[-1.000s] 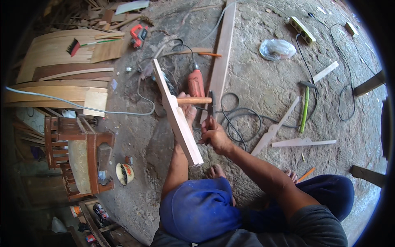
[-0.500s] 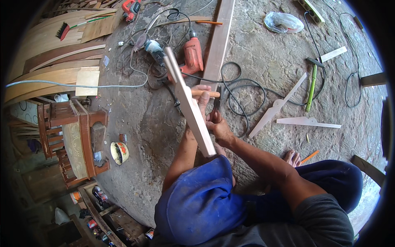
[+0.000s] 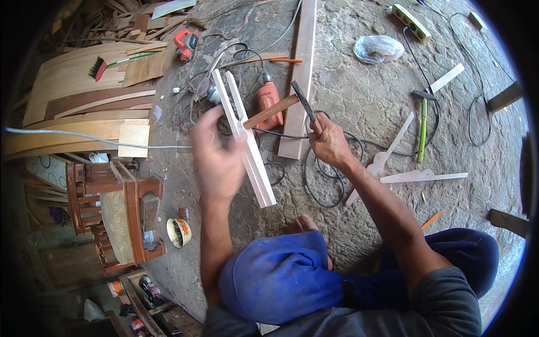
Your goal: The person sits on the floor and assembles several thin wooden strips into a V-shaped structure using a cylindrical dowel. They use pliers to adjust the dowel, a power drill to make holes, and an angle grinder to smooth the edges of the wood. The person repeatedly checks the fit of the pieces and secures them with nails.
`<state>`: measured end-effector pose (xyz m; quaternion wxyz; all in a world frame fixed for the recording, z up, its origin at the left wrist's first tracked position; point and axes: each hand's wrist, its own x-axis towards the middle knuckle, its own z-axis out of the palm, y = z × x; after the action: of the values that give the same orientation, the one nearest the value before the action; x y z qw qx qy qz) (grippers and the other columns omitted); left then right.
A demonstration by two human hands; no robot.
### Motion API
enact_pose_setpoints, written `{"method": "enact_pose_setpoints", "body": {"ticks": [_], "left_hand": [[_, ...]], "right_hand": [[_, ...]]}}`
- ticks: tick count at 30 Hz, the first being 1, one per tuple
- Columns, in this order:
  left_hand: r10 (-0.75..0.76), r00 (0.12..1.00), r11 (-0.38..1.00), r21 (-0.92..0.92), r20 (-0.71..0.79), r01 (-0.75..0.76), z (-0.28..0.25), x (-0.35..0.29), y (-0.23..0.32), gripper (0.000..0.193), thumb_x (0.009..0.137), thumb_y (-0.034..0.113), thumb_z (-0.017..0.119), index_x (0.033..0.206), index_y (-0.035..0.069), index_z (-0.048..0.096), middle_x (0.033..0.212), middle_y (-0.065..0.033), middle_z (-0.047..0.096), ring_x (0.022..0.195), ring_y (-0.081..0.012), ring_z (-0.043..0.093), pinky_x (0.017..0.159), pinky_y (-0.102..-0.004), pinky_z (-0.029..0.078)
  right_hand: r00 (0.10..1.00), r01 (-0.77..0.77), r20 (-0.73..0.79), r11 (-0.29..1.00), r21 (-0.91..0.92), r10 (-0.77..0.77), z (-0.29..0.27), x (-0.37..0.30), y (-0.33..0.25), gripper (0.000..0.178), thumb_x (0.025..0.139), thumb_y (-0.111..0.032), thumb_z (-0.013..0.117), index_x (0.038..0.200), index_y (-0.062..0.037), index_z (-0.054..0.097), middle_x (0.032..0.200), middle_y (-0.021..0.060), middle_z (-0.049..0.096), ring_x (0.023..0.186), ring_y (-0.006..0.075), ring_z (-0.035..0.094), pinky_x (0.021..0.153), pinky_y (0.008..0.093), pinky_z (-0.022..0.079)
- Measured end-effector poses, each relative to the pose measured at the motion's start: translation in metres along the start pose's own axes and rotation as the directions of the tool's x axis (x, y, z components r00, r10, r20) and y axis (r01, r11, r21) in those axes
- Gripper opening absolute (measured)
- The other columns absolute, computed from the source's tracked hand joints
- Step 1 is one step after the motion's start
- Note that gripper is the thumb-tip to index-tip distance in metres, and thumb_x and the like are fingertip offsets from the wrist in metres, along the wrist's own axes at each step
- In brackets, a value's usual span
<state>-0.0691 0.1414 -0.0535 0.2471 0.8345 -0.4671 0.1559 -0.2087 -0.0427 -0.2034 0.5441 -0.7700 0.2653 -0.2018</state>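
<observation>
My left hand is blurred, with thumb and forefinger spread apart, right beside a pair of pale wooden strips. The strips lie side by side, fork at the far end and are in sharp focus. My right hand is closed round the lower end of a dark metal tool. A brown wooden rod runs from that tool to the middle of the strips; whether the rod is the tool's handle or gripped by it, I cannot tell. How the rod meets the strips is unclear.
On the rough floor lie a red drill, a long board, loose black cable, a green-handled hammer and shaped wooden pieces. A wooden chair and a patterned bowl are at left; a power strip lies far right.
My left hand has come off the rod and moved left of the strips. My right hand, with the dark tool, has moved away and to the right. The strips have shifted slightly left.
</observation>
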Motion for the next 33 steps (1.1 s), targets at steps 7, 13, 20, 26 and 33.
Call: {"method": "enact_pose_setpoints", "body": {"ticks": [7, 13, 20, 26, 33], "left_hand": [[-0.145, 0.75, 0.978, -0.021, 0.645, 0.207, 0.055, 0.063, 0.041, 0.04, 0.093, 0.023, 0.072, 0.122, -0.003, 0.064, 0.107, -0.0218, 0.075, 0.104, -0.037, 0.072, 0.092, -0.041, 0.056], [0.116, 0.577, 0.73, -0.463, 0.809, 0.502, 0.051, 0.06, 0.013, 0.022, 0.096, 0.02, 0.071, 0.112, 0.005, 0.075, 0.105, -0.0154, 0.078, 0.101, -0.0252, 0.075, 0.086, -0.0348, 0.056], [0.183, 0.91, 0.975, 0.049, 0.371, -0.216, 0.059, 0.06, 0.005, 0.038, 0.105, 0.04, 0.055, 0.101, 0.007, 0.076, 0.079, -0.0163, 0.073, 0.071, -0.0405, 0.071, 0.063, -0.0466, 0.058], [0.081, 0.603, 0.852, -0.369, 0.794, 0.371, 0.021, 0.065, 0.015, 0.027, 0.093, 0.024, 0.079, 0.108, 0.002, 0.076, 0.094, -0.0029, 0.078, 0.089, -0.0108, 0.069, 0.081, -0.0313, 0.056], [0.239, 0.884, 0.917, -0.392, 0.401, -0.07, 0.018, 0.052, -0.002, 0.017, 0.086, 0.015, 0.081, 0.099, 0.004, 0.077, 0.088, -0.0097, 0.077, 0.071, -0.0236, 0.075, 0.064, -0.0372, 0.056]], "right_hand": [[0.996, 0.057, 0.074, 0.997, -0.054, -0.053, -0.001, -0.004, -0.02, 0.015, 0.094, -0.008, 0.058, 0.106, -0.0019, 0.052, 0.092, 0.0202, 0.059, 0.088, 0.0425, 0.065, 0.074, 0.0496, 0.053], [0.94, 0.34, 0.121, 0.905, -0.255, -0.319, -0.042, 0.014, -0.018, 0.022, 0.1, -0.021, 0.063, 0.103, -0.0027, 0.05, 0.09, 0.0175, 0.058, 0.08, 0.0363, 0.066, 0.07, 0.0477, 0.053], [0.984, 0.16, 0.107, 0.978, -0.137, -0.146, -0.023, 0.0, -0.036, 0.025, 0.097, -0.019, 0.067, 0.105, -0.0021, 0.05, 0.1, 0.0196, 0.066, 0.093, 0.0381, 0.069, 0.075, 0.0473, 0.055], [0.883, 0.469, 0.134, 0.834, -0.29, -0.45, -0.039, 0.01, -0.029, 0.029, 0.085, -0.011, 0.07, 0.106, -0.005, 0.052, 0.093, 0.0164, 0.06, 0.089, 0.0379, 0.066, 0.075, 0.0489, 0.053], [0.826, 0.555, 0.145, 0.743, -0.374, -0.545, -0.056, 0.025, -0.064, 0.033, 0.087, -0.022, 0.076, 0.104, -0.0072, 0.051, 0.091, 0.0111, 0.057, 0.085, 0.0297, 0.065, 0.071, 0.0434, 0.054]]}}
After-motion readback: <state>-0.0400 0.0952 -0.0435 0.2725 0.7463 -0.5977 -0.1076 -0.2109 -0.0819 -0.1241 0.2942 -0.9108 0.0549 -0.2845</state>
